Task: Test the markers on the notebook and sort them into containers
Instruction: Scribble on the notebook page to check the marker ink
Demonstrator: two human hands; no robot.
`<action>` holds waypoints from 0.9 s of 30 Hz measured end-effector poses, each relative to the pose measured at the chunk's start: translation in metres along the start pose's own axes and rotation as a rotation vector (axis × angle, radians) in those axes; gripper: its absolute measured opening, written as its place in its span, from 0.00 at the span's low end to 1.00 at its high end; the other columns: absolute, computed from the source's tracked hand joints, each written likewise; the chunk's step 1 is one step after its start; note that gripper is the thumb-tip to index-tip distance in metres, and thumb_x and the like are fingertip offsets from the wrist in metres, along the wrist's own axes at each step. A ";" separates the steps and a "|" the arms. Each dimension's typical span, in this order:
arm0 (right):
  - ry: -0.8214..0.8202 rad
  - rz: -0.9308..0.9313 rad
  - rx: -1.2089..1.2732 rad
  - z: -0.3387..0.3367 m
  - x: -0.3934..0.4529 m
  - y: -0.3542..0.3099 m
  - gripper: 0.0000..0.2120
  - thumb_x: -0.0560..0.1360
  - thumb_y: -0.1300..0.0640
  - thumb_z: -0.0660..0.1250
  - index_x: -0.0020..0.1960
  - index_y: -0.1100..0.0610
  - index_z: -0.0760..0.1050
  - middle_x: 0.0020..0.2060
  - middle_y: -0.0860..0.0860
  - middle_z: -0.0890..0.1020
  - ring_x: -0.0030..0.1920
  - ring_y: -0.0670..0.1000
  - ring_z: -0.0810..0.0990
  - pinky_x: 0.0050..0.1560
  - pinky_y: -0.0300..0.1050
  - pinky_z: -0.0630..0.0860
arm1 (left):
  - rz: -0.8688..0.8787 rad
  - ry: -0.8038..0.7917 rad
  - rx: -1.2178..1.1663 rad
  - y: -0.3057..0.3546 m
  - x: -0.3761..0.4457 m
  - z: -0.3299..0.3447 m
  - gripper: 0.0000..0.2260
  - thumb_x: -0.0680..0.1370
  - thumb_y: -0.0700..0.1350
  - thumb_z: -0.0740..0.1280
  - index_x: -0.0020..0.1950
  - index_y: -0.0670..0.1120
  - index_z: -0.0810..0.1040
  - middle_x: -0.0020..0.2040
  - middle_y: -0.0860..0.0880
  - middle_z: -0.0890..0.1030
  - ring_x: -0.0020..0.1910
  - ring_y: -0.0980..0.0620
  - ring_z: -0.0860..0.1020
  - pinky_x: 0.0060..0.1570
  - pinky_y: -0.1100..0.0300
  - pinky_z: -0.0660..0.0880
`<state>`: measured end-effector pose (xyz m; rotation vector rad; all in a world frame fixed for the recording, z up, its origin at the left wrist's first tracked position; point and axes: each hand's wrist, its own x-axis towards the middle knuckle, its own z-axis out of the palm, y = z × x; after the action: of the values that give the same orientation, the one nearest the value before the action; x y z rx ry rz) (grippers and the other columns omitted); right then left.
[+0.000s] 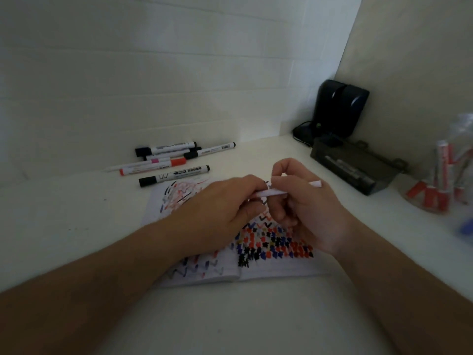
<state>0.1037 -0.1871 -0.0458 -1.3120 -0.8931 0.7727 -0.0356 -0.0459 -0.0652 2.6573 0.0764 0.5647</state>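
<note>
Nearest us, our left hand and right hand both pinch a white marker above the scribbled notebook, covering much of its page. Beyond lie loose markers; to the right a dark tray, a clear jar of red markers, and a black device in the corner.

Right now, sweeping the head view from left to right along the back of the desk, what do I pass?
Loose markers → black speaker → dark tray holding a marker → clear container of red markers. Both hands hold a white marker over the notebook, nearer the camera, so I leave them out.
</note>
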 end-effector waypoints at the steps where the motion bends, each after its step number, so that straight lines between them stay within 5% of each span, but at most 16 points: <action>1: -0.011 0.001 -0.003 0.000 0.000 0.002 0.04 0.82 0.63 0.59 0.49 0.57 0.70 0.26 0.57 0.71 0.25 0.52 0.66 0.25 0.41 0.57 | 0.007 0.003 -0.013 0.001 0.000 0.001 0.08 0.86 0.54 0.56 0.60 0.54 0.71 0.44 0.57 0.76 0.43 0.58 0.74 0.43 0.58 0.71; 4: -0.019 -0.007 -0.002 0.003 0.001 0.004 0.04 0.83 0.62 0.59 0.51 0.57 0.71 0.25 0.56 0.69 0.23 0.50 0.65 0.24 0.39 0.60 | 0.028 0.024 0.057 0.005 -0.001 0.003 0.04 0.86 0.54 0.53 0.53 0.58 0.64 0.35 0.56 0.71 0.34 0.57 0.71 0.35 0.55 0.71; 10: -0.060 0.010 0.017 0.003 -0.001 0.008 0.09 0.82 0.65 0.57 0.52 0.56 0.74 0.24 0.58 0.69 0.24 0.53 0.63 0.25 0.39 0.61 | 0.011 -0.029 0.034 0.002 -0.004 0.002 0.04 0.86 0.54 0.54 0.54 0.60 0.66 0.30 0.55 0.71 0.28 0.56 0.71 0.30 0.56 0.68; 14: -0.055 0.007 0.016 0.003 -0.002 0.008 0.10 0.81 0.66 0.56 0.52 0.56 0.75 0.25 0.58 0.69 0.26 0.53 0.64 0.27 0.42 0.57 | -0.048 -0.049 -0.040 0.001 -0.004 -0.001 0.07 0.86 0.56 0.55 0.62 0.61 0.71 0.30 0.55 0.72 0.30 0.58 0.73 0.32 0.56 0.71; 19: -0.092 0.074 0.123 -0.015 -0.004 -0.009 0.09 0.76 0.60 0.60 0.54 0.57 0.76 0.30 0.57 0.74 0.27 0.52 0.68 0.27 0.40 0.61 | -0.184 -0.182 -0.183 0.002 -0.003 -0.010 0.12 0.84 0.62 0.58 0.63 0.58 0.64 0.39 0.51 0.81 0.39 0.51 0.79 0.41 0.51 0.78; 23: -0.161 0.060 0.240 -0.039 -0.010 -0.038 0.10 0.68 0.53 0.73 0.43 0.59 0.81 0.33 0.55 0.79 0.33 0.52 0.74 0.32 0.39 0.74 | -0.201 -0.339 -0.143 -0.005 -0.003 -0.022 0.13 0.76 0.60 0.72 0.56 0.61 0.72 0.39 0.58 0.77 0.35 0.61 0.74 0.41 0.58 0.72; 27: -0.228 0.094 -0.030 -0.019 -0.023 -0.033 0.09 0.68 0.61 0.74 0.34 0.59 0.75 0.25 0.55 0.72 0.25 0.50 0.65 0.25 0.38 0.63 | -0.150 -0.376 -0.083 -0.006 -0.003 -0.021 0.14 0.72 0.63 0.75 0.54 0.64 0.78 0.37 0.58 0.74 0.35 0.62 0.73 0.39 0.60 0.71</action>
<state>0.1089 -0.2196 -0.0157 -1.3176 -1.0320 1.0005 -0.0466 -0.0321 -0.0511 2.6008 0.1369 0.0155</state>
